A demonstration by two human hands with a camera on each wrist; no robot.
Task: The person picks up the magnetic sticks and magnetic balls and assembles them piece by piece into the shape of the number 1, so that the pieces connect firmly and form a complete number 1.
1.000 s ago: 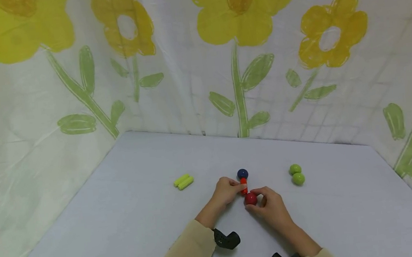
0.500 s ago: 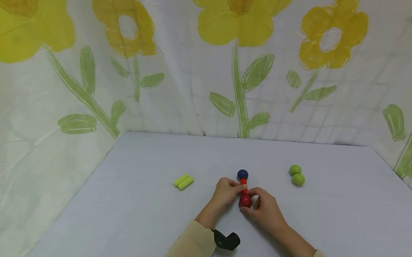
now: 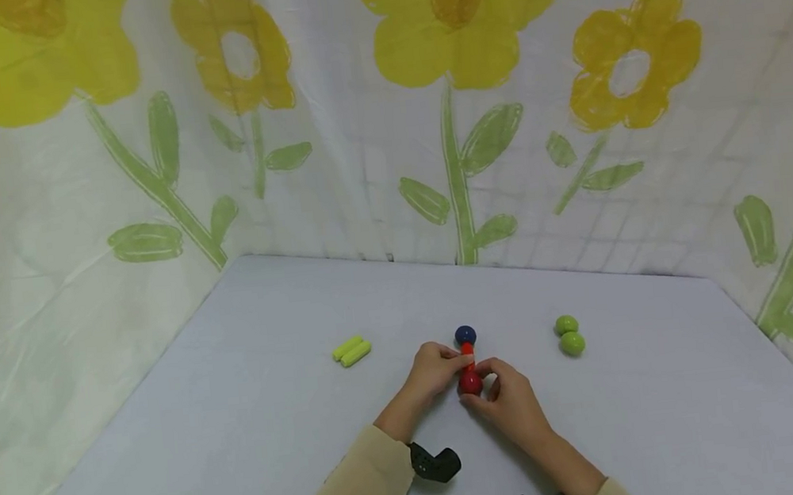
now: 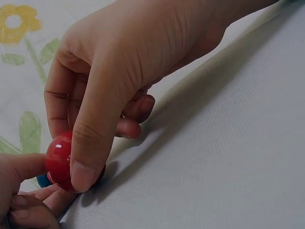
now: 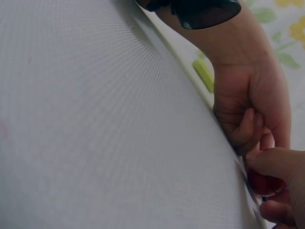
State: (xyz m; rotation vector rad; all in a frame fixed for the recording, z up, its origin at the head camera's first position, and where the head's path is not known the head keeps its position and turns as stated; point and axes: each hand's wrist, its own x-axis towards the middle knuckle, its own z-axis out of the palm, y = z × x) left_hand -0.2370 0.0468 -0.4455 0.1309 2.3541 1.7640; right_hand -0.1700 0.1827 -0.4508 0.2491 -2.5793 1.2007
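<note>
My left hand [image 3: 431, 368] pinches a short red-orange stick [image 3: 467, 349] between thumb and finger. A dark blue ball [image 3: 465, 336] sits at the stick's far end, and a glossy red ball [image 3: 470, 383] meets its near end. My right hand [image 3: 511, 396] grips the red ball from the right side. In the left wrist view, the right thumb covers part of the red ball [image 4: 59, 157], and left fingertips touch its other side. The right wrist view shows the red ball [image 5: 263, 183] partly hidden by fingers. How firmly stick and balls join cannot be seen.
Two yellow-green sticks [image 3: 352, 351] lie side by side on the white table [image 3: 241, 422], left of the hands. Two green balls [image 3: 572, 343] sit touching each other at the right. A flower-printed white curtain [image 3: 345, 165] hangs behind the table's far edge.
My right hand has moved slightly left with the red ball, bringing it in line with the stick and against its near end. The left hand stays in place, pinching the stick.
</note>
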